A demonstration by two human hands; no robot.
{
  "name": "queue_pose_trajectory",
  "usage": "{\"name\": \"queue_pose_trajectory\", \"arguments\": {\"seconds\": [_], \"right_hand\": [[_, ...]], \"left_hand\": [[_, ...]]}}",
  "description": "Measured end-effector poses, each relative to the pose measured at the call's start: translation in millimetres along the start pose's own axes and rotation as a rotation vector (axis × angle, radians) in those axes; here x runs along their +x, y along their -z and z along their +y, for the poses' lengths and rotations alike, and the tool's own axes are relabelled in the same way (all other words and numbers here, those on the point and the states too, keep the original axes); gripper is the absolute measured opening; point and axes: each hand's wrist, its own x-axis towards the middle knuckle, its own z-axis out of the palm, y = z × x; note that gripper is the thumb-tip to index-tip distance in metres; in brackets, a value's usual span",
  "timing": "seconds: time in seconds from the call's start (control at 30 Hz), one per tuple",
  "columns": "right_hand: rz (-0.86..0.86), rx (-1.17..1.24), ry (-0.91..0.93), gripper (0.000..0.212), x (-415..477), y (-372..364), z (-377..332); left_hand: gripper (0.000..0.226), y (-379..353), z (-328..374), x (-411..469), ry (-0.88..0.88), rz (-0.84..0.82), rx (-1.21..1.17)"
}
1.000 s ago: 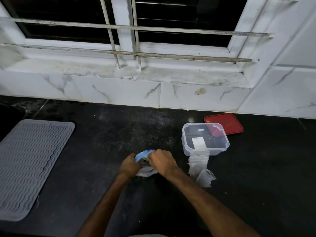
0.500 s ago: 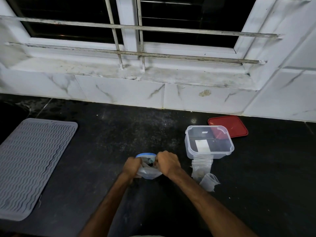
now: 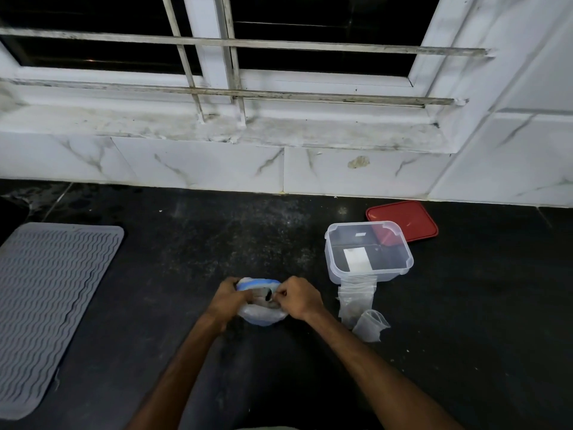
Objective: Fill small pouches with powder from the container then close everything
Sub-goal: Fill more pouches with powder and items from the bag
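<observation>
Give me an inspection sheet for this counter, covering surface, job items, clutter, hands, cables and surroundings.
Surface: black countertop, pale specks scattered.
Job's things: blue-banded plastic bag in both hands; clear container, lid off; red lid behind it; small pouches lying before the container.
Clutter: grey ribbed mat at the left edge.
Hands: left hand and right hand both grip the bag's top.
Cables: nothing seen.
Surroundings: marbled white tiles, barred window above.

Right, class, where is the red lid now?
Head view, right side: the red lid lies on the counter behind the clear container, near the wall.
</observation>
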Motion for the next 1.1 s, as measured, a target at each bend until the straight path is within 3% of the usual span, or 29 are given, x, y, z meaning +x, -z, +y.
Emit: {"name": "queue_pose_trajectory", "arguments": {"seconds": [0.17, 0.33, 0.5, 0.7, 0.93, 1.1], "right_hand": [[-0.058, 0.092, -0.024, 0.024, 1, -5, 1], [-0.122, 0.339, -0.076, 0.021, -4, -10, 2], [-0.118, 0.453, -0.063, 0.019, -11, -5, 7], [-0.049, 0.219, -0.118, 0.021, -3, -12, -2], [-0.049, 0.216, -0.107, 0.020, 0, -13, -4], [-0.077, 0.239, -0.099, 0.021, -3, -10, -1]], "left_hand": [[0.035, 12, 7, -2, -0.231, 0.274, 0.590], [0.031, 7, 11, -11, -0.158, 0.355, 0.842], [0.024, 14, 6, -7, -0.128, 0.308, 0.774], [0.026, 11, 6, 4, -0.114, 0.078, 0.441], [0.017, 6, 18, 6, 0.051, 0.001, 0.294], [0.028, 6, 12, 12, 0.117, 0.021, 0.209]]}}
